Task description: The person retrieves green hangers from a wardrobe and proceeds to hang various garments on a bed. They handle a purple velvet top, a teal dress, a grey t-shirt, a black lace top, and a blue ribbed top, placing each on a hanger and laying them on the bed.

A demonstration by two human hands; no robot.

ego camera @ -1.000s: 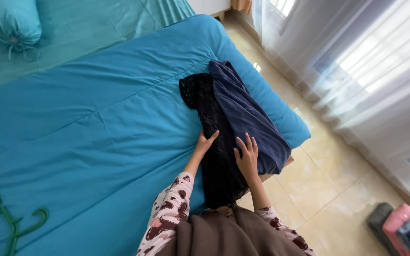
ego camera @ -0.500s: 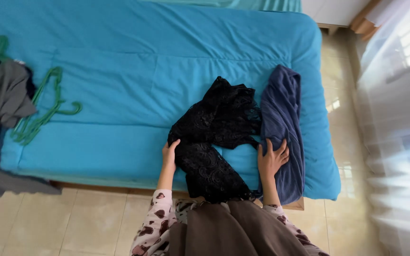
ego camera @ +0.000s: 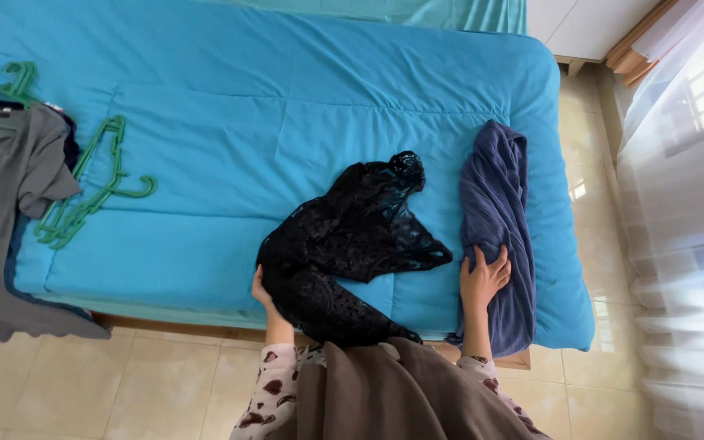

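1. The right hand [ego camera: 484, 277], low and right of centre in the frame, lies flat with fingers spread on the blue garment [ego camera: 499, 220]; it presses on the cloth and grips nothing.
2. The left hand [ego camera: 261, 289], low and just left of centre, rests against the left edge of the black garment [ego camera: 352, 244]. Most of it is hidden behind the fabric, so I cannot tell whether it grasps the cloth or only touches it.
3. The black garment is lacy and crumpled, spread from the centre of the frame down to the near edge of the bed, between the two hands.
4. The blue garment lies as a long strip, running from right of centre down to the lower right, just beside the black one but apart from it.
5. Both garments lie on the bed [ego camera: 287, 98], which is covered in bright turquoise and fills the upper and middle frame.
6. Green hangers [ego camera: 91, 191] lie on the bed at the left.
7. A grey shirt [ego camera: 2, 212] hangs over the bed's left edge, far left of the frame.
8. A white curtain [ego camera: 686, 204] fills the right side, and the tiled floor [ego camera: 124, 383] runs along the bottom.
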